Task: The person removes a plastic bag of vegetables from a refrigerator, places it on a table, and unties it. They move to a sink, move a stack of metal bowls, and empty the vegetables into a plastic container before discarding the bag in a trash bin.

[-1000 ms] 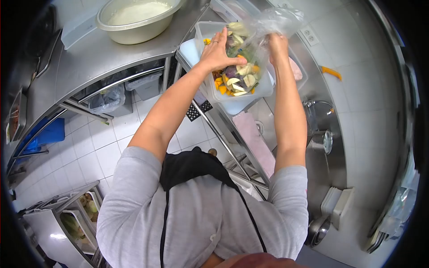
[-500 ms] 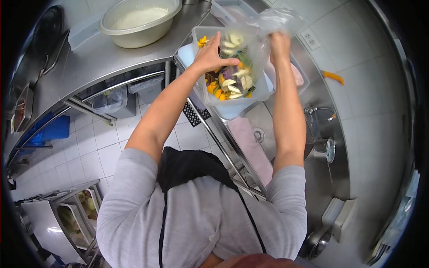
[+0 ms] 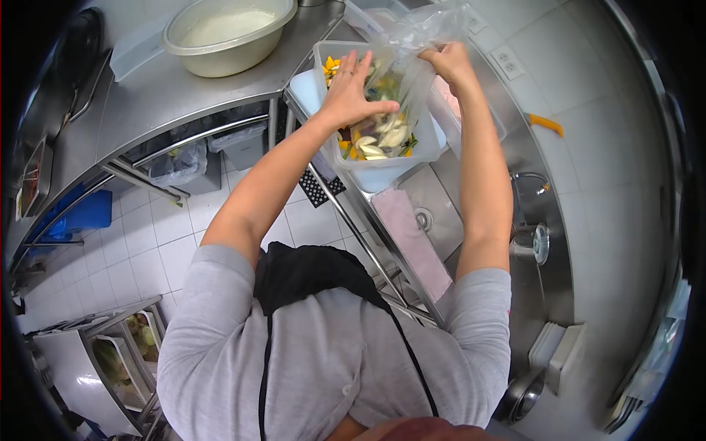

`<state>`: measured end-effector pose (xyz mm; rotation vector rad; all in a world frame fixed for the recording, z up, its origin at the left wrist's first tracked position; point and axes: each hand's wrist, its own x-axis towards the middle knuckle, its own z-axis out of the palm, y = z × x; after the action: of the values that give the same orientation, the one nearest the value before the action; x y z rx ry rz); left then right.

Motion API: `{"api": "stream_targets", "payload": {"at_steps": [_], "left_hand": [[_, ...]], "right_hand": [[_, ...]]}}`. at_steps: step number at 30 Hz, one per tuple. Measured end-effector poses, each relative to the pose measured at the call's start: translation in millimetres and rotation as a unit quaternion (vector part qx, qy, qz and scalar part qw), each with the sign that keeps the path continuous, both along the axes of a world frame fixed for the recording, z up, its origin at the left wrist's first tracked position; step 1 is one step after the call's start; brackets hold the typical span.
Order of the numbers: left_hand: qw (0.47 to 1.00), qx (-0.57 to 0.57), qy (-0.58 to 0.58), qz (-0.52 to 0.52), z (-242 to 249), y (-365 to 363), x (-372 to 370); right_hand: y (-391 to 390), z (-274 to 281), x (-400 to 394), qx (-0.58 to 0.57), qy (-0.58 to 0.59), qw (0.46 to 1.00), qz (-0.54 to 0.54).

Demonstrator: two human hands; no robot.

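Observation:
A clear plastic bag (image 3: pixel 415 73) with pale cut vegetable pieces (image 3: pixel 392 138) and other food showing through it sits in a translucent plastic tub (image 3: pixel 434 151). My right hand (image 3: pixel 451 65) is closed on the gathered upper part of the bag, at the tub's right side. Against the bag's left side lies my left hand (image 3: pixel 348 94), fingers spread and thumb stretched across the plastic. Yellow-orange vegetable pieces (image 3: pixel 331 66) show in the tub around the bag. Part of the bag is hidden behind my left hand.
The tub rests on a pale blue board (image 3: pixel 305 88) beside a sink (image 3: pixel 434 202). A pink cloth (image 3: pixel 412 242) hangs over the sink's front edge. On the left counter stands a large basin (image 3: pixel 228 55). A faucet (image 3: pixel 531 176) is at the right.
My right hand has moved left and slightly up, its fingers bending over toward the bag's gathered top. My left hand has slid a little to the right, with fingers more spread.

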<state>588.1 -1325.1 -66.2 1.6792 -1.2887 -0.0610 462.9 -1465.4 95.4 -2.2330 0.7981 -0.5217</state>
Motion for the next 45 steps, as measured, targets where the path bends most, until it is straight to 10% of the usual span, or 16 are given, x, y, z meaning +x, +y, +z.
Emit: {"api": "stream_targets", "payload": {"at_steps": [13, 21, 26, 33, 38, 45], "left_hand": [[0.993, -0.111, 0.045, 0.012, 51.0, -43.2, 8.0], [0.975, -0.193, 0.04, -0.103, 51.5, -75.4, 30.3], [0.99, -0.116, -0.004, -0.078, 55.4, -42.9, 14.4], [0.98, 0.054, -0.177, -0.074, 43.8, -5.2, -12.2], [0.986, 0.085, -0.137, 0.033, 26.4, -15.9, 4.9], [0.998, 0.069, -0.001, 0.007, 63.4, -29.8, 2.0]], "right_hand": [[90.6, -124.3, -65.8, -0.115, 0.007, 0.988, -0.102], [48.9, -105.4, -47.7, -0.126, -0.127, 0.973, -0.145], [26.4, -93.3, -38.8, -0.236, 0.072, 0.956, -0.161], [-15.6, -135.2, -20.2, 0.333, -0.326, 0.88, -0.09], [35.9, -127.4, -59.2, 0.02, -0.113, 0.986, -0.117], [92.7, -136.0, -60.4, -0.031, -0.154, 0.979, -0.132]]}}
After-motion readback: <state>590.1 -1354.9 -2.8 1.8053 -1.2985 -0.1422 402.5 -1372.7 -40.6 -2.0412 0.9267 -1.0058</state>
